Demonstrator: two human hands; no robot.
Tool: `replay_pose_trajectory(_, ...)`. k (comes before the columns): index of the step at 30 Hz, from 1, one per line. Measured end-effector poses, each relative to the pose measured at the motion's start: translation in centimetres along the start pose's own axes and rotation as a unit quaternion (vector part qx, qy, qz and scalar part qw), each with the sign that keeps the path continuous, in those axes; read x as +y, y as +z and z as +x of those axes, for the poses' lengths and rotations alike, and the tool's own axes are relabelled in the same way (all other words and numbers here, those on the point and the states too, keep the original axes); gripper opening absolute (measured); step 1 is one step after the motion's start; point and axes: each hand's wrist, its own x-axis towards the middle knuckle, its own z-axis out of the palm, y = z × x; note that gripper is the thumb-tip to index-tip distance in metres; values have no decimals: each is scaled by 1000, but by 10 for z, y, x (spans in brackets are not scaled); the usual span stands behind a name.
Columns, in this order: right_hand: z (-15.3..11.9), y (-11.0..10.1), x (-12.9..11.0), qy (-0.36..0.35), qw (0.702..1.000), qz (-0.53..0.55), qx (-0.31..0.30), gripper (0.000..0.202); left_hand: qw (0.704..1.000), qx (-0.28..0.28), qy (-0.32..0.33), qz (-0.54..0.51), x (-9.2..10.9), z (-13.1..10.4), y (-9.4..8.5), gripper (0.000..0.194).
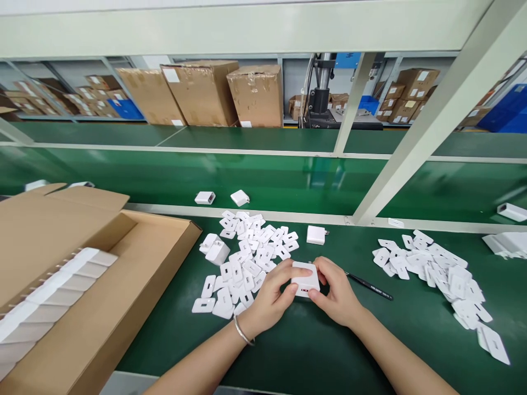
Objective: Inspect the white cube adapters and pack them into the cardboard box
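Observation:
Between my two hands is a white charger housing point(304, 277), its end with a small dark and red opening facing me. My left hand point(276, 291) grips its left side, with the index finger lying across the top. My right hand point(335, 291) holds the right side, thumb at the near corner. To the left of my left hand lies a loose pile of white cover plates point(247, 258) with slots in them. Beyond my hands sits another white charger point(316, 235) with metal prongs. Black tweezers point(369, 286) lie right of my right hand.
An open cardboard box point(164, 269) at left holds a row of white housings point(61, 291). More white plates point(436, 269) are heaped at right. Two white chargers point(217, 249) stand by the left pile. A pale metal frame post point(428, 109) rises at the table's back.

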Motion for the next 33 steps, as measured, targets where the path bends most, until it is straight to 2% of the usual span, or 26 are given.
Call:
replay_pose_trajectory(4,-1,2,1,7,1000,-9,2,39,1000,5,-19,-15,-2,1,0,40)
replay_pose_trajectory(7,-3,3,4,-13,999,-22,35,37,988,0,-77,-133,-2,4,2,46)
replay_pose_trajectory(11,-4,2,6,-46,997,-27,57,28,914,-36,-154,-373,0,12,10,65)
replay_pose_trajectory(14,-3,-3,5,-72,995,-52,37,31,879,-61,-157,-446,7,18,15,63)
replay_pose_trajectory(17,1,-14,5,-94,991,-98,5,38,883,-43,-146,-443,20,24,10,58)
replay_pose_trajectory(19,5,-24,11,-82,986,-142,17,46,911,-4,-126,-392,29,28,-5,60)
replay_pose_trajectory(21,10,-35,22,-28,978,-195,62,48,945,69,-99,-305,35,33,-32,58)
replay_pose_trajectory(23,16,-47,37,50,965,-237,97,49,957,175,-75,-218,38,36,-74,48)
replay_pose_trajectory(25,20,-61,51,101,952,-258,131,49,933,304,-56,-187,36,37,-125,34)
replay_pose_trajectory(28,22,-80,67,149,928,-286,184,47,865,479,-56,-143,28,27,-206,26)
replay_pose_trajectory(29,22,-86,70,161,921,-295,194,47,841,515,-82,-143,24,21,-230,25)
replay_pose_trajectory(31,21,-94,76,177,912,-310,202,45,816,547,-105,-155,18,7,-266,20)
replay_pose_trajectory(33,20,-99,81,187,907,-317,206,43,800,557,-125,-182,14,-8,-286,16)
